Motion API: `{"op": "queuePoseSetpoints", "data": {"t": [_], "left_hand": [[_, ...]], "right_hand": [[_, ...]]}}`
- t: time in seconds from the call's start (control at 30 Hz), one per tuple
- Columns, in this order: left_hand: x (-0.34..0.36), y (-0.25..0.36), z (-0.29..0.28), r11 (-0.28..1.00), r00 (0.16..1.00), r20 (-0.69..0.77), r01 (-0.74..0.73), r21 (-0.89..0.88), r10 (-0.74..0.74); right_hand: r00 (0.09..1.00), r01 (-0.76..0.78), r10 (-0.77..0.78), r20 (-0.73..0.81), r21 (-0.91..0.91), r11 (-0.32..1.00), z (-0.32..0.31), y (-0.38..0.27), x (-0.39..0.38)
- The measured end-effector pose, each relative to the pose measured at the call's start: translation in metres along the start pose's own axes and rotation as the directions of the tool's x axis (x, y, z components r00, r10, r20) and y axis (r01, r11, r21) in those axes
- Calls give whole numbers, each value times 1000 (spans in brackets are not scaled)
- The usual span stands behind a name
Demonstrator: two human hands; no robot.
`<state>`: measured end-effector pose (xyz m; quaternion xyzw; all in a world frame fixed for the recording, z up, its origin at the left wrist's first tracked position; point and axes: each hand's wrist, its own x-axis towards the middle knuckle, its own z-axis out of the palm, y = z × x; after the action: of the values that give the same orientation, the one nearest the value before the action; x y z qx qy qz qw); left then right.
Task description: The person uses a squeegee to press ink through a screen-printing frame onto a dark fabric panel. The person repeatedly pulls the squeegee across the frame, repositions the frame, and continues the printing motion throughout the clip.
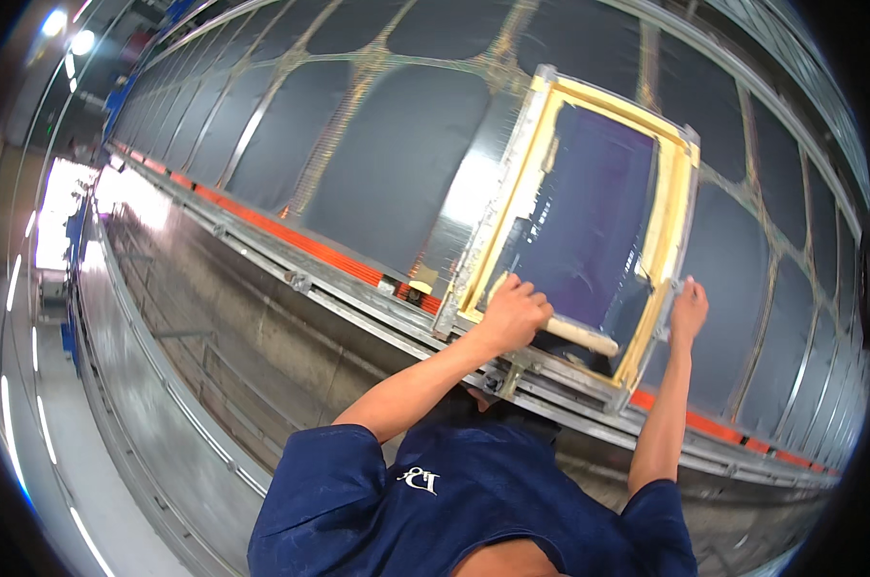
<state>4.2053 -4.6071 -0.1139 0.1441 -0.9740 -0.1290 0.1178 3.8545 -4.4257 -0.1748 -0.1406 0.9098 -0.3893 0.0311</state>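
A screen printing frame [680,207] with yellow-taped inner edges lies tilted across the long table in front of me. Dark purple-blue ink covers much of its mesh [598,202]. Near the frame's close end, my left hand [517,313] is closed round the left part of a squeegee [581,335] with a pale wooden handle. The squeegee's blade is hidden from this view. On the frame's right side, my right hand [688,308] has its fingers curled at the outer edge, gripping it.
Dark fabric panels [387,163] lie along the table, with patterned bands between them. A metal rail with an orange strip [291,236] runs along the near edge, where a metal bracket [507,380] sits below the frame. Another long table [180,385] stands to the left across an aisle.
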Motion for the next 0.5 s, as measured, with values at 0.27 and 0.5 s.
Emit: {"op": "queuePoseSetpoints", "data": {"t": [0.27, 0.5], "left_hand": [[-33, -48, -45, 996, 994, -63, 87, -13, -88], [-110, -245, -122, 987, 985, 57, 161, 14, -162]], "right_hand": [[994, -78, 65, 83, 157, 985, 16, -105, -33], [991, 129, -134, -2, 275, 953, 198, -207, -136]]}}
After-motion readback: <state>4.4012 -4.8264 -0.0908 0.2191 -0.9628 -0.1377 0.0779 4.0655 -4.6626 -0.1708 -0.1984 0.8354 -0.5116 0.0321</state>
